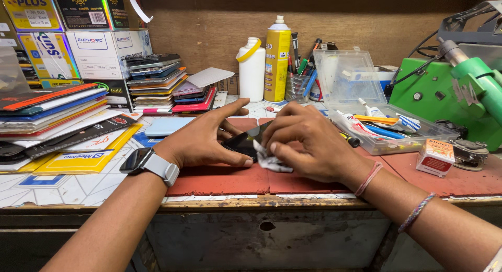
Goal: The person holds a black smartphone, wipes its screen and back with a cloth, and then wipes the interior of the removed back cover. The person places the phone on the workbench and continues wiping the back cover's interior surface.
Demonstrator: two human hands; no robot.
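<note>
From the head camera, looking down over the bench [219,201], both hands meet over a dark phone [241,142] that lies on the red mat [225,179] near the bench's front edge. The left hand [206,139], with a smartwatch [137,160] on its wrist, is spread wide: the thumb lies along the near side of the phone and the fingers arch over its far side, pinning it against the mat. The right hand [308,144] is bunched, its fingertips pinching a small crumpled white wipe [269,161] and pressing it down on the phone's right end.

Around them the bench is crowded. A stack of flat phone-accessory packets [63,120] sits to the left, a pile of phones and cases [157,81] behind it, a white bottle [252,69] and a yellow spray can [276,60] at the back, a clear plastic tray of pens and tubes [376,123] to the right, and a green machine [449,94] beyond that.

To my eye, the wiping goes best with short, even strokes in one direction, the wipe kept flat under the fingertips rather than balled, and the left hand holding the phone firmly so it does not skate on the mat. I cannot tell how much of the glass is already clean; the hands hide most of it.
</note>
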